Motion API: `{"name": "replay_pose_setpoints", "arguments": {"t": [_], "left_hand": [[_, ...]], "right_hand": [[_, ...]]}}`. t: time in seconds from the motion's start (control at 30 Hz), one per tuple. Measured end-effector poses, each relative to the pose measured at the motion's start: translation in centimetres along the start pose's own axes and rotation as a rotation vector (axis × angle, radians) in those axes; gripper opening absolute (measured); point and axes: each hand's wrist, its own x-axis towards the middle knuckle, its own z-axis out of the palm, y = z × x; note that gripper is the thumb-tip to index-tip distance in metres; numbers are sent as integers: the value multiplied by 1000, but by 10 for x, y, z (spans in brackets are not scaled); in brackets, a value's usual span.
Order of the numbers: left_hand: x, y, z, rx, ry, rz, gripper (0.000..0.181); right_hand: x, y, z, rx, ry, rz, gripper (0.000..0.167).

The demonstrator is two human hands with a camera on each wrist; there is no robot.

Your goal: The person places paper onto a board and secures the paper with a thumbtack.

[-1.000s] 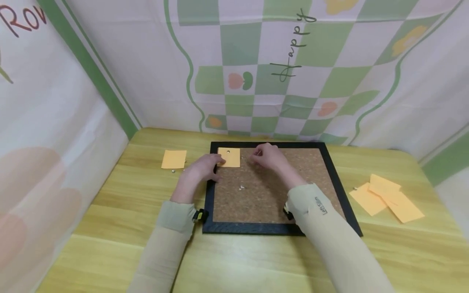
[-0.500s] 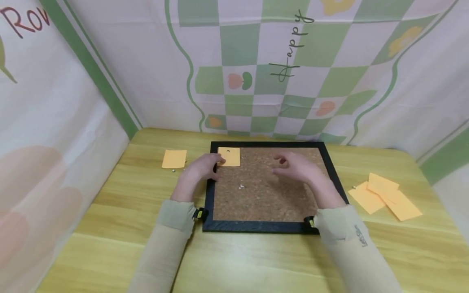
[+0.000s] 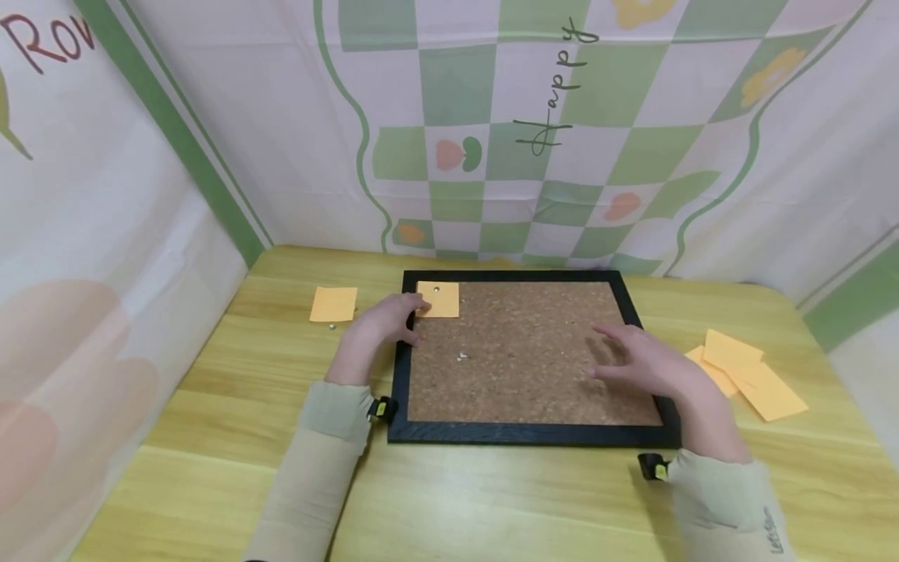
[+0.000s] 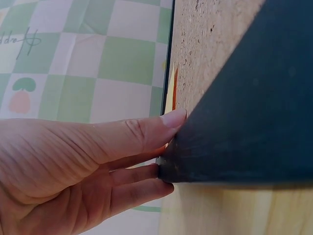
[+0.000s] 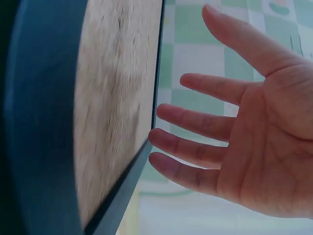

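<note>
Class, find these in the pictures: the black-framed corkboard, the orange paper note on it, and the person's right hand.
Black-framed corkboard (image 3: 520, 359): head view, bare cork near its middle.
Orange paper note (image 3: 442, 302): head view, middle of its face.
Right hand (image 5: 259, 139): right wrist view, the palm.

1. Cannot identify the pale bits (image 3: 463, 357) on the cork (image 3: 520, 386): too small.
2. Can see only part of the pinned note (image 3: 446, 301) past the left hand (image 3: 379, 321).
3. Cannot see some of the black frame (image 3: 527, 433) behind the right hand (image 3: 653, 363).
4. Can follow the left sleeve (image 3: 303, 472) only to the head view's lower edge.
</note>
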Motion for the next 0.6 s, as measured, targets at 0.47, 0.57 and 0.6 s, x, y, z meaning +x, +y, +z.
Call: {"name": "replay_pose_setpoints", "arguments": {"t": [0.47, 0.57, 0.6], "left_hand": [[-2, -1, -2, -5, 10, -27, 65], [-3, 0, -2, 21, 16, -20, 64], [-4, 0, -2, 30, 18, -17, 63]], "right_hand": [[-34, 34, 7, -72, 28, 111, 92], [-36, 37, 8, -83, 17, 135, 93], [-36, 37, 9, -84, 9, 137, 93]]}}
